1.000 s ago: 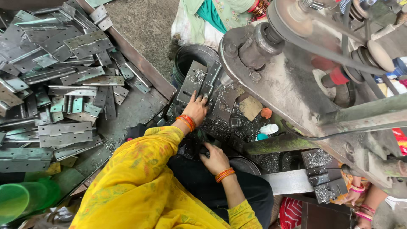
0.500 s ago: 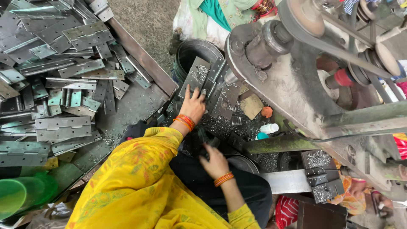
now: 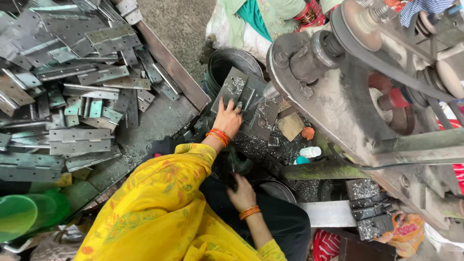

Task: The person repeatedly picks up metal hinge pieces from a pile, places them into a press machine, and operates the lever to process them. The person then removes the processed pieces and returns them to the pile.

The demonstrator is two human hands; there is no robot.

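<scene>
Left hand (image 3: 228, 118) flat on grey metal hinge plate (image 3: 235, 89) at frame centre, under belt-driven machine (image 3: 348, 96). Right hand (image 3: 241, 193) lower centre, gripping dark handle (image 3: 233, 166). Pile of hinges (image 3: 72, 87) upper left. Green tub (image 3: 21, 215) lower left.

right hand's (image 3: 240, 193) fingers hidden in dark gap; machine (image 3: 367, 111) cut off.
</scene>
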